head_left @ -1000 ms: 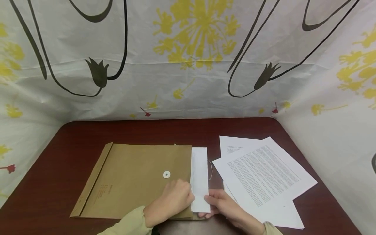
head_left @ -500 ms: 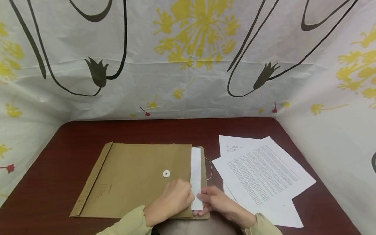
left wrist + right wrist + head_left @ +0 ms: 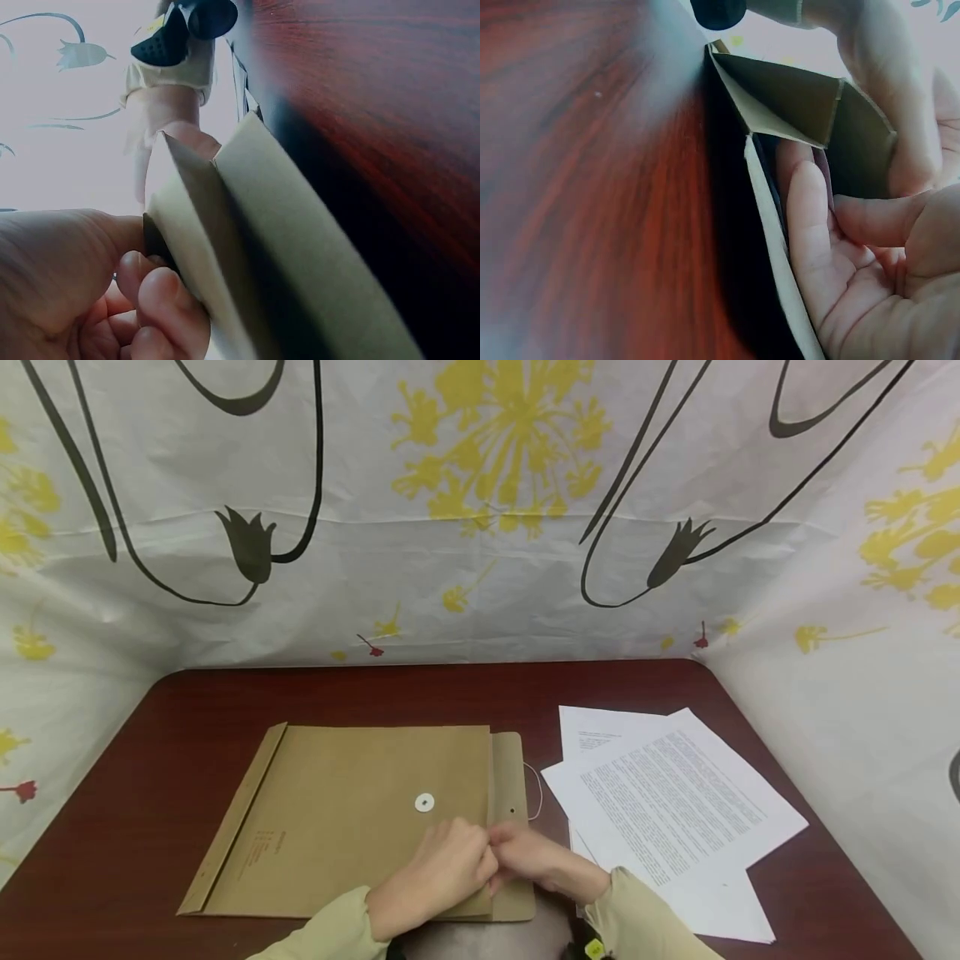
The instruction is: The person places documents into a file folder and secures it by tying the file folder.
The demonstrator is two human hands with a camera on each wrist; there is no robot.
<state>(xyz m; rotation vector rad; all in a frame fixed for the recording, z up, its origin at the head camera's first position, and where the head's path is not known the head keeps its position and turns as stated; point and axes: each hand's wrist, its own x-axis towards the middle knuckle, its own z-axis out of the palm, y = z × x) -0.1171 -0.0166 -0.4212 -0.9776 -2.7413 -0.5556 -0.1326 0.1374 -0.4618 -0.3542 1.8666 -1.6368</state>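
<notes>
A brown paper document envelope (image 3: 352,810) with a white round button lies flat, its flap (image 3: 512,860) folded out to the right. My left hand (image 3: 438,868) rests over the mouth's near end; in the left wrist view its thumb and curled fingers (image 3: 176,300) pinch the upper layer, lifting it so the side gusset (image 3: 247,225) gapes. At that mouth, my right hand (image 3: 528,860) reaches in. In the right wrist view its thumb and fingers (image 3: 810,217) pinch a thin edge of the paper sheets (image 3: 826,176); the rest of those sheets is hidden inside.
Several loose printed sheets (image 3: 675,802) lie overlapping to the right of the envelope. A thin white string (image 3: 538,789) curls out from the flap. The dark red table (image 3: 420,693) ends at a patterned curtain (image 3: 480,568) behind and at the sides.
My right hand has moved left with the white sheets, which have slid into the envelope until they no longer show in the head view. The flap is now uncovered. My left hand has stayed put.
</notes>
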